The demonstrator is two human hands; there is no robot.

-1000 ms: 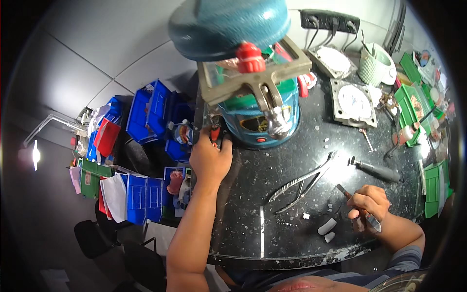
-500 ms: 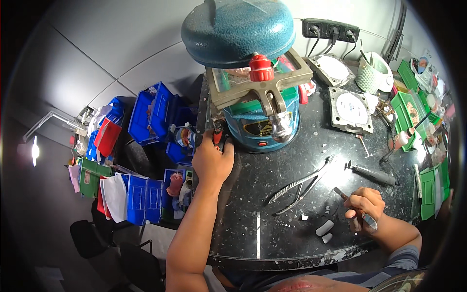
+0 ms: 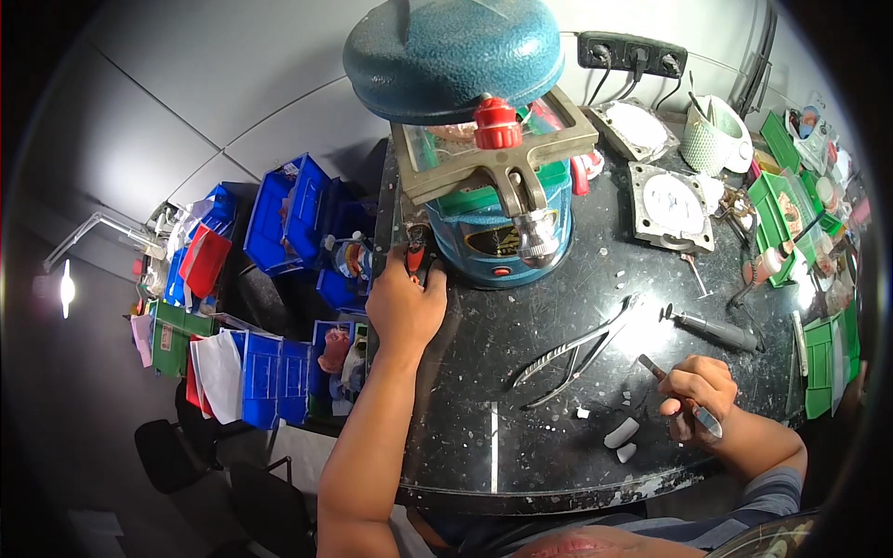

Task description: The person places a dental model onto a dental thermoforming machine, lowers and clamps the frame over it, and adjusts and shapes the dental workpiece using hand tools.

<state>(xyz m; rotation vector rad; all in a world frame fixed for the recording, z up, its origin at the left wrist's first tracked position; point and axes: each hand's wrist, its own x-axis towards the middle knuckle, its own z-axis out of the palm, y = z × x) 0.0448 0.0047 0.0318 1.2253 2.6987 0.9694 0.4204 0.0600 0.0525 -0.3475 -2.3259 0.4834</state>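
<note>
My left hand [image 3: 407, 305] is closed on a red-and-black handled item [image 3: 416, 260], partly hidden by my fingers, beside the left base of the blue machine [image 3: 498, 260]. The machine carries a metal frame [image 3: 419, 184] with a red knob [image 3: 499, 126] beneath its rounded blue top [image 3: 451, 56]. At the lower right, my right hand [image 3: 698, 395] grips a metal spatula [image 3: 650, 365], blade pointing up-left. Near that hand lie long silver pliers [image 3: 572, 363], small white fragments [image 3: 620, 433] and a dark cylindrical handpiece [image 3: 721, 332].
Two metal mould plates [image 3: 671, 206], a pale green pot [image 3: 709, 144] and a power strip [image 3: 632, 56] are at the back right. Green trays [image 3: 774, 216] line the right edge. Blue bins [image 3: 279, 219] and chairs [image 3: 167, 456] are left of the dark bench [image 3: 544, 470].
Compared with a second ago, the machine and bench appear slightly lower in the picture, as the view has shifted a little. Both hands keep their grips, with hardly any movement.
</note>
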